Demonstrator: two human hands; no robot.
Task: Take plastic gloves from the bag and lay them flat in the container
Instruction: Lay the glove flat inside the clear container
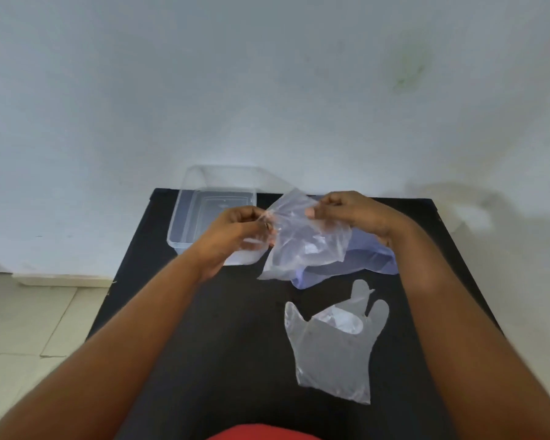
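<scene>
Both hands hold up a crumpled clear plastic glove (308, 239) above the black table (229, 312). My left hand (235, 233) pinches its left edge and my right hand (353, 214) pinches its top right edge. Under the held glove lies a bluish plastic bag (372, 258). A second clear glove (334, 341) lies on the table nearer to me, fingers pointing away, some of them folded over. The clear rectangular container (185, 214) stands at the table's far left corner, partly behind my left hand; I cannot tell whether anything lies in it.
The table stands against a pale wall (267, 90). Tiled floor (29, 328) shows to the left of the table. A red garment (261, 433) is at the bottom edge.
</scene>
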